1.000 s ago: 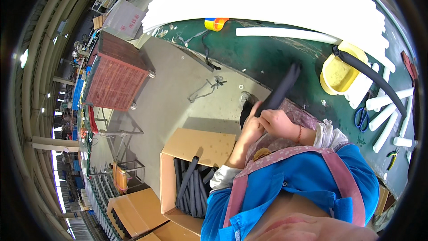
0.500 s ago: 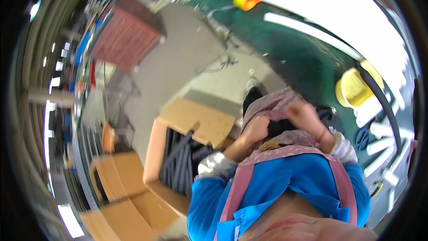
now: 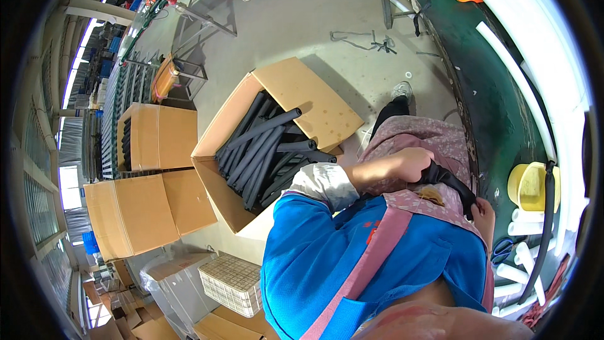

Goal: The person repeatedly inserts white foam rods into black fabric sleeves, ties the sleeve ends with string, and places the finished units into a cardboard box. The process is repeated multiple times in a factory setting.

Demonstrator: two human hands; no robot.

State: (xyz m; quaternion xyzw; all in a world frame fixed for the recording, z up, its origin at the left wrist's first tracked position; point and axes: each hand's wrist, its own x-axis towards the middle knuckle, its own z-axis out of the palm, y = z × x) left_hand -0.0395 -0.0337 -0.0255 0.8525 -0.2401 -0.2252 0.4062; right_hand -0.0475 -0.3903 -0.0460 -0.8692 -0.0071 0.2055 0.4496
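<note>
In front of my apron [image 3: 409, 135], a piece of black cloth [image 3: 450, 181] is stretched between my hands. My left hand [image 3: 415, 164] is closed around one end, with its knuckles up. At the other end, lower right, my right hand [image 3: 483, 217] pinches the cloth; part of that hand is at the edge of my body. Left of my left forearm stands an open cardboard box [image 3: 211, 192] full of black foam tubes [image 3: 258, 141]. Its flap [image 3: 314, 104] is folded outward.
A green table [image 3: 484, 97] runs along my right, bearing white tubes [image 3: 519, 82], a yellow basin [image 3: 528, 186] and blue-handled scissors [image 3: 502, 250]. More cardboard boxes [image 3: 135, 217] and a cream plastic basket [image 3: 231, 283] stand at left. Tangled cord [image 3: 380, 44] lies on the floor ahead.
My view has turned, bringing the open box more fully into sight. My hands have moved to the right of the picture, and the black cloth is now drawn out between them.
</note>
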